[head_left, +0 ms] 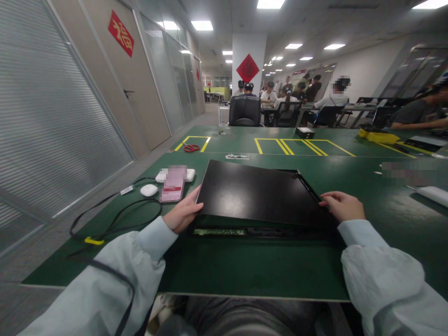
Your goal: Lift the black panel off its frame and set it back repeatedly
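Observation:
A black display panel [252, 193] lies over a dark display frame [280, 232], its left side raised and turned slightly out of line with it. Along the frame's near side a green circuit board strip [220, 232] shows. My left hand [184, 211] grips the panel's left edge, thumb on top and fingers underneath. At the right side, my right hand [343, 205] is closed, with thumb and fingertips pinching the frame's edge beside the panel. Its inner fingers are hidden.
On the green table [259, 270], a phone [173, 184], a white earbud case [149, 190] and a black cord [105, 228] lie left. Red scissors [192, 148], white strips [237, 157] and a black box [304, 133] are farther back. Several people sit beyond.

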`<state>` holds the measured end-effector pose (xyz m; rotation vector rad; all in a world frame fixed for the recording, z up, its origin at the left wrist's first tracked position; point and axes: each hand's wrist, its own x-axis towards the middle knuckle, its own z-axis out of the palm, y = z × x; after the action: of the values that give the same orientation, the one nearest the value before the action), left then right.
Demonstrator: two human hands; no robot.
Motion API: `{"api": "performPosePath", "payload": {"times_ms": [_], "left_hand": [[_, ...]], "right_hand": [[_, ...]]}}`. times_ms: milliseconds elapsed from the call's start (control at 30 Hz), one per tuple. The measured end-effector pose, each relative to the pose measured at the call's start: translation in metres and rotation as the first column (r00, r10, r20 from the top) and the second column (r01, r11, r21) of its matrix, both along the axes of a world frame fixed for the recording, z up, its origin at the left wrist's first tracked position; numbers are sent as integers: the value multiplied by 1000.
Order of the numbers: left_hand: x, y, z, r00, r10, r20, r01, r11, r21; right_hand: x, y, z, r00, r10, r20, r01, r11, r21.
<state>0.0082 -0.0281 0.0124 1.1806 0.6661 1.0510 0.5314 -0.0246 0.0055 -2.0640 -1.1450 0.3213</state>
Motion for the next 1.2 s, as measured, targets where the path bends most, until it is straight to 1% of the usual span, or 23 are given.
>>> {"api": "performPosePath", "payload": {"times_ms": [167, 467, 567, 700, 833, 967, 1067, 1133, 1200], "left_hand": [[-2, 1, -2, 1000, 9, 12, -9, 999, -31], [-4, 3, -5, 997, 73, -8, -73, 993, -89], [-5, 3, -6, 997, 68, -21, -70, 993, -97], [-7, 3, -5, 996, 64, -58, -70, 993, -100], [-5, 2, -3, 988, 116, -104, -127, 986, -106], [1, 2, -2, 977, 165, -132, -172, 984, -47], [-2, 7, -5, 962, 221, -158, -218, 975, 39], [-9, 12, -10, 927, 293, -233, -268, 954, 133], [-18, 18, -17, 861, 369, -350, -308, 926, 219]], "right_hand": [[0, 0, 0, 1000, 4, 5, -4, 1000, -14], [-5, -2, 3, 1000, -12, 7, 12, 1000, -8], [-4, -2, 2, 1000, -6, 4, 6, 1000, -9], [-2, -1, 0, 1000, 3, 24, -4, 1000, 5], [0, 0, -2, 999, 7, 44, -7, 1000, 5], [4, 1, -6, 998, 23, 59, -24, 1000, 13], [8, 3, -10, 997, 32, 64, -34, 999, 28], [8, 3, -10, 998, 28, 63, -30, 999, 23], [7, 3, -9, 998, 21, 66, -21, 1000, 7]]}}
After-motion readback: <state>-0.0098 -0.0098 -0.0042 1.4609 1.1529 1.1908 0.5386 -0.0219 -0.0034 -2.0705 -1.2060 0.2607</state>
